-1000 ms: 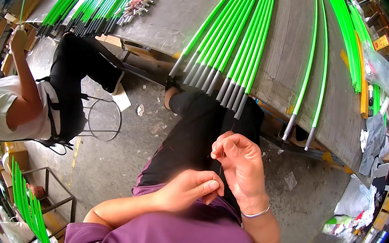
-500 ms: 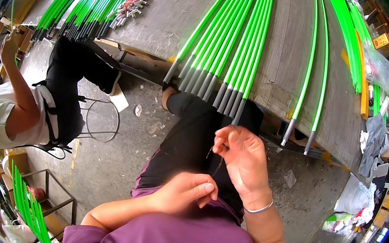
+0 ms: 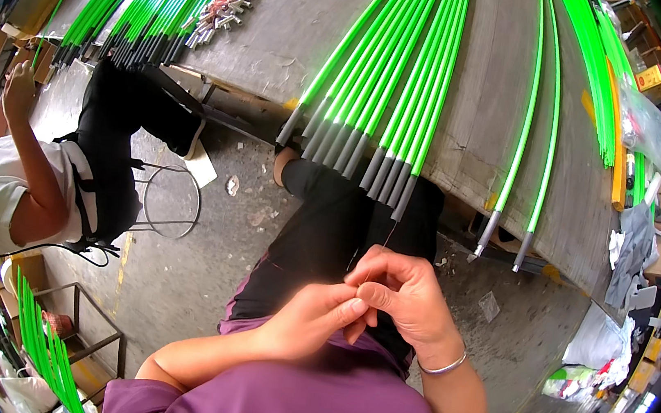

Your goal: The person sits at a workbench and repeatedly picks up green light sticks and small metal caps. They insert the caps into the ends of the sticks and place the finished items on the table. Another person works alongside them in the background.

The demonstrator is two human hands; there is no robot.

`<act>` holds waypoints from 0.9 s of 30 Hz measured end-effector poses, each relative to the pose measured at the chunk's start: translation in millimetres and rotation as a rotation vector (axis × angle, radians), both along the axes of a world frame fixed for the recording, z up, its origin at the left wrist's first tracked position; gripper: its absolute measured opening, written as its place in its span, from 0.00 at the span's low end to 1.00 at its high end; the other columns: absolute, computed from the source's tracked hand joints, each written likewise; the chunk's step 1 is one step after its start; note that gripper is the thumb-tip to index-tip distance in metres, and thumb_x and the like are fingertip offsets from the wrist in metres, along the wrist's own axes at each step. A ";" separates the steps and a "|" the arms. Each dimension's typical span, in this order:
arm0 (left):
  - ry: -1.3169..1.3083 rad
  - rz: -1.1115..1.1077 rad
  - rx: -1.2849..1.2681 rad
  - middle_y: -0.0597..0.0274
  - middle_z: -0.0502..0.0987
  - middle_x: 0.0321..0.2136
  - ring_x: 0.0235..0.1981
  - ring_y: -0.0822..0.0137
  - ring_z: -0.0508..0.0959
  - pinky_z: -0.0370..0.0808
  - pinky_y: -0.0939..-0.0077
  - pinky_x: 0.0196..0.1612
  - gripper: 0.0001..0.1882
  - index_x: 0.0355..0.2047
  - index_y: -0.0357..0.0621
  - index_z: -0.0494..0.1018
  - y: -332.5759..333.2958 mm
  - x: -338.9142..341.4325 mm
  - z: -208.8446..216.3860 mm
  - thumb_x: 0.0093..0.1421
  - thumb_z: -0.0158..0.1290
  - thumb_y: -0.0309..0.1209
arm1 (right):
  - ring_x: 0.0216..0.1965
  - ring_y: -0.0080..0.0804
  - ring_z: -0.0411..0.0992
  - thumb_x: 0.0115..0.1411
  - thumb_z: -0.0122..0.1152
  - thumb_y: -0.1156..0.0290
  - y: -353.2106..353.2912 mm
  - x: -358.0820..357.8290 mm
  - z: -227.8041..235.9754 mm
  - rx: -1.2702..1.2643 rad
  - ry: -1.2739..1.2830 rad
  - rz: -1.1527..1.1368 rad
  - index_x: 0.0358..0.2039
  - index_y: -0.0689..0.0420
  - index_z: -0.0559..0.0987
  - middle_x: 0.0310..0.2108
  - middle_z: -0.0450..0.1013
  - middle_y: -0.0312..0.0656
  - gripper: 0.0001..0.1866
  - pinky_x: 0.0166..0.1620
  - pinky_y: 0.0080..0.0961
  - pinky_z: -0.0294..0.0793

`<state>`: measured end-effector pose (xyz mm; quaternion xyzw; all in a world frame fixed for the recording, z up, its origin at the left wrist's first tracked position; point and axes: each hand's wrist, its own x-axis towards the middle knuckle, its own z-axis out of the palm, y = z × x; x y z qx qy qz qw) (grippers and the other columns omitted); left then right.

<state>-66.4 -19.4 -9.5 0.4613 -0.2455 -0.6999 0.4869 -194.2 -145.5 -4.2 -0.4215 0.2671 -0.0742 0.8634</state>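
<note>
Reddish and hair-thin, a thread drops from the grey tip of a green rod to the person's lap; its fastening is hard to make out. Left hand and right hand meet there, fingers pinching the thread. More green rods fan across the table.

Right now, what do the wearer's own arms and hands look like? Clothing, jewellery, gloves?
Short, plain purple sleeves; forearms bare below them. The left hand is ungloved, with nothing visible on its wrist. The right hand is ungloved too, with a thin silver-coloured bangle at the wrist. No rings show, though some fingers are hidden.
</note>
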 end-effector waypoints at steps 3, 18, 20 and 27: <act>-0.020 -0.017 -0.025 0.68 0.70 0.21 0.26 0.78 0.69 0.67 0.84 0.32 0.15 0.35 0.37 0.71 -5.4 -0.1 3.5 0.70 0.39 0.35 | 0.23 0.16 0.70 0.58 0.62 0.75 -10.3 9.9 -6.1 -0.011 -0.109 -0.202 0.33 0.62 0.79 0.25 0.72 0.33 0.04 0.27 0.13 0.70; -0.003 -0.039 0.005 0.67 0.70 0.22 0.26 0.78 0.69 0.68 0.83 0.33 0.15 0.35 0.36 0.71 -9.2 -2.1 7.4 0.70 0.39 0.34 | 0.25 0.19 0.68 0.57 0.65 0.69 -17.2 9.1 -4.6 0.010 -0.070 -0.127 0.30 0.63 0.78 0.28 0.72 0.37 0.10 0.28 0.15 0.69; -0.006 -0.027 0.004 0.67 0.70 0.22 0.26 0.78 0.69 0.68 0.83 0.33 0.15 0.34 0.36 0.71 -7.8 -2.2 5.5 0.70 0.39 0.34 | 0.24 0.21 0.69 0.56 0.65 0.71 -18.9 14.7 -9.4 0.066 -0.068 -0.238 0.29 0.65 0.77 0.29 0.71 0.38 0.09 0.26 0.16 0.70; 0.000 -0.033 0.004 0.68 0.70 0.21 0.26 0.77 0.69 0.68 0.83 0.33 0.15 0.34 0.37 0.71 -6.8 -0.7 4.2 0.70 0.39 0.35 | 0.24 0.16 0.69 0.58 0.61 0.76 -22.7 17.4 -10.1 -0.025 -0.089 -0.233 0.29 0.63 0.78 0.24 0.72 0.33 0.04 0.27 0.16 0.70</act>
